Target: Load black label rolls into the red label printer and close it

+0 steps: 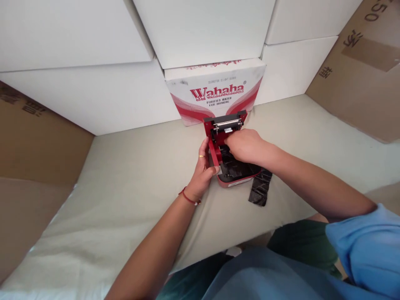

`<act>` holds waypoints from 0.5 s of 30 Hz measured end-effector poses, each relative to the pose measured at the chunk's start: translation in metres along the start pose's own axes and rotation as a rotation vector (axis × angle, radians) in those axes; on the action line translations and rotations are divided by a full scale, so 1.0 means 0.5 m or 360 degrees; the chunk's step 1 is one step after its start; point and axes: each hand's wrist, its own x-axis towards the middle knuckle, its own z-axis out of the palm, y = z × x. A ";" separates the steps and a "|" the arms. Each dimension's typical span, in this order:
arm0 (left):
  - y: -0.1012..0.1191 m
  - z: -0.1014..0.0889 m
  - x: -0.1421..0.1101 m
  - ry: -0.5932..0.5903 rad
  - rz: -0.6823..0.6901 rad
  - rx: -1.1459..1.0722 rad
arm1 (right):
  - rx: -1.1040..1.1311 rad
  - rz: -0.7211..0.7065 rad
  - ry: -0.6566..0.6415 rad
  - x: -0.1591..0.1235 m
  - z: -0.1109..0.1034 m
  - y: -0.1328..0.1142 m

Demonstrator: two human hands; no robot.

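Observation:
A small red and black label printer stands on the cloth with its lid raised. A roller runs across the inside of the lid. My left hand grips the printer's left side, thumb on the near corner and fingers along the outer wall. Inside the opening, my right hand is closed, with its fingertips down in the compartment; what they hold is hidden. Crinkled black film lies in the compartment under that hand. A strip of similar black film hangs out over the right side onto the cloth.
A pale cloth covers the work surface. Behind the printer stands a Wahaha water carton, with white boxes stacked at the back. Brown cardboard boxes flank the surface on the left and right.

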 end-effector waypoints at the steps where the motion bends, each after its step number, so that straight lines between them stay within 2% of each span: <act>1: 0.000 0.001 0.001 -0.0009 0.0008 -0.0003 | -0.0037 0.0039 -0.0039 0.010 0.005 -0.010; 4: 0.000 0.005 0.002 -0.0018 0.0031 0.0033 | 0.0008 0.0092 -0.0016 0.022 0.023 -0.016; 8: -0.002 0.008 0.004 -0.0015 0.0059 0.0064 | 0.0049 0.0051 0.0065 0.000 0.026 0.011; 10: -0.004 0.009 0.005 -0.0012 0.0064 0.0043 | 0.0194 0.0028 0.0126 -0.036 0.006 0.022; 12: -0.004 0.010 0.006 0.0000 0.0064 0.0015 | 0.0533 -0.0058 0.0142 -0.091 -0.028 0.034; 14: -0.003 0.011 0.007 -0.0005 0.0059 -0.0014 | 0.0942 -0.0169 0.0058 -0.154 -0.066 0.060; 15: -0.002 0.011 0.008 -0.0011 0.0058 -0.0028 | 0.1068 -0.0139 0.0040 -0.184 -0.082 0.081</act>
